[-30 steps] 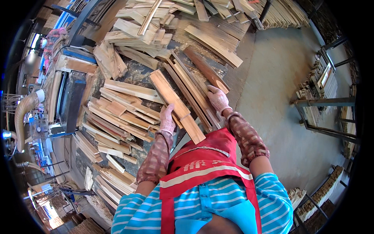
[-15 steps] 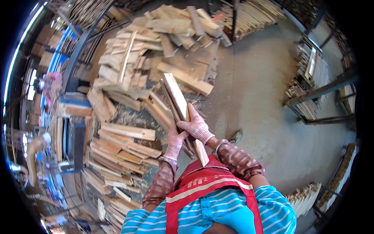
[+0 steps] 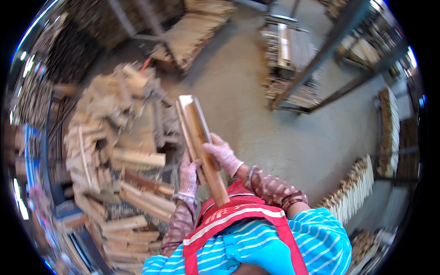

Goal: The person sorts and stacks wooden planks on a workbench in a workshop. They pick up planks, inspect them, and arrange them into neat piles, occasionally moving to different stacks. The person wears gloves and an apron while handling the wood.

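Observation:
Two or so long wooden boards lie side by side in my gloved hands, slanting up from the red apron at my waist. My left hand grips them along their left edge, thumb over the wood. From the right side, my right hand closes on the same boards, its thumb on the upper face. The fingers of both hands are partly hidden behind the wood. The far ends of the boards stick out well beyond my hands, above the floor.
A large heap of loose boards spreads over the floor at the left, with more boards nearer me. Dark metal frames rise at the far right beside a stack of boards. A row of pale slats stands at the near right.
My view has swung to the right, so the heap now sits farther left and the frames nearer the middle. The boards stay in both hands, turned slightly, with the hands a little farther apart.

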Available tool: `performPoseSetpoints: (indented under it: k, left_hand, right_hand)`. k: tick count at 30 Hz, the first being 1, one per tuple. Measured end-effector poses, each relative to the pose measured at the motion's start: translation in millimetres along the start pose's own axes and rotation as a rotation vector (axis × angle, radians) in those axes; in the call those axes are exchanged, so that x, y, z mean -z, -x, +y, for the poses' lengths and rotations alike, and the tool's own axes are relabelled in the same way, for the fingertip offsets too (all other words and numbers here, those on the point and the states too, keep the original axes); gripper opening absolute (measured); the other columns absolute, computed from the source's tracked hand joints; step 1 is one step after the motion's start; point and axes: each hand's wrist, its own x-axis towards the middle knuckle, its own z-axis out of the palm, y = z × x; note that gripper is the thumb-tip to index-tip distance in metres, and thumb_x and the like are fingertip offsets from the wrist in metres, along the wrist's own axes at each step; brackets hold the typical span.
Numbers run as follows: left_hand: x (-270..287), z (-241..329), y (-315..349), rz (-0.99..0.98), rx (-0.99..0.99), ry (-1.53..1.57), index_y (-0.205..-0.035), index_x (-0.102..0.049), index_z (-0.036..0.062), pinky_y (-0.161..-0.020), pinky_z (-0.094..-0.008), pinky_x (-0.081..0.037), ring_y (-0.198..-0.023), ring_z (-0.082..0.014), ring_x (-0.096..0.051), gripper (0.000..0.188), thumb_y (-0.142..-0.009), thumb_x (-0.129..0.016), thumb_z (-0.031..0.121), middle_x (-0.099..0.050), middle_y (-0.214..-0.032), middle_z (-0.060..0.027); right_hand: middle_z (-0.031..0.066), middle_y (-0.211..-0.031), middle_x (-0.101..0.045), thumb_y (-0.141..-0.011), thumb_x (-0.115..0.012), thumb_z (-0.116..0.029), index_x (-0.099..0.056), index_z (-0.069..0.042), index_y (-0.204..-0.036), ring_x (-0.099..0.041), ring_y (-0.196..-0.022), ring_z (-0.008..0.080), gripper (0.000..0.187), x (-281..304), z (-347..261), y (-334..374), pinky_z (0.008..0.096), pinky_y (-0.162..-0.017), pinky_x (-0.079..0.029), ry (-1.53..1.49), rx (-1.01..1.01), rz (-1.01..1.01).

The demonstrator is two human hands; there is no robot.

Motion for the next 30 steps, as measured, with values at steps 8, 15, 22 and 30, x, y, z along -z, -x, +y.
performPoseSetpoints:
  k: [8, 15, 22, 30]
  left_hand:
    - [-72, -85, -76, -0.125, 0.088, -0.126, -0.152, -0.035, 0.0026, -0.096, -0.0327, -0.051, -0.115, -0.0209, -0.059, 0.061, -0.103, -0.06, 0.028, -0.059, -0.131, -0.012]
    - [-159, -57, -178, -0.311, 0.087, -0.413, -0.144, -0.042, 0.0013, -0.092, -0.0318, -0.054, -0.109, -0.0193, -0.063, 0.06, -0.093, -0.069, 0.014, -0.062, -0.123, -0.0117]
    - [-233, 7, -339, -0.541, 0.36, 0.04, -0.146, -0.041, -0.0043, -0.099, -0.0393, -0.055, -0.111, -0.0279, -0.065, 0.067, -0.083, -0.056, 0.014, -0.061, -0.129, -0.0172]
    - [-326, 35, -498, -0.531, 0.52, 0.12, -0.144, -0.043, 0.0002, -0.086, -0.0393, -0.06, -0.098, -0.0266, -0.069, 0.06, -0.088, -0.058, 0.018, -0.065, -0.117, -0.0164]
  right_hand:
    - [0.0234, -0.136, -0.06, -0.087, -0.074, -0.039, -0.035, 0.007, -0.151, -0.059, -0.125, 0.028, 0.088, 85, -19, -3, 0.0349, -0.104, -0.046, 0.126, -0.16, 0.304]
    - [0.0249, -0.146, -0.053, -0.099, -0.063, -0.035, -0.041, 0.007, -0.148, -0.05, -0.136, 0.0284, 0.069, 151, -23, -86, 0.0325, -0.112, -0.039, -0.127, -0.066, 0.554]
    - [0.0119, -0.121, -0.069, -0.102, -0.058, -0.021, -0.058, -0.003, -0.138, -0.068, -0.103, 0.025, 0.04, 239, -82, -219, 0.0387, -0.092, -0.056, -0.591, -0.017, 0.619]
    - [0.0112, -0.114, -0.071, -0.102, -0.059, -0.02, -0.059, -0.004, -0.135, -0.07, -0.092, 0.0187, 0.036, 339, -146, -331, 0.0336, -0.08, -0.059, -0.628, 0.038, 0.696]
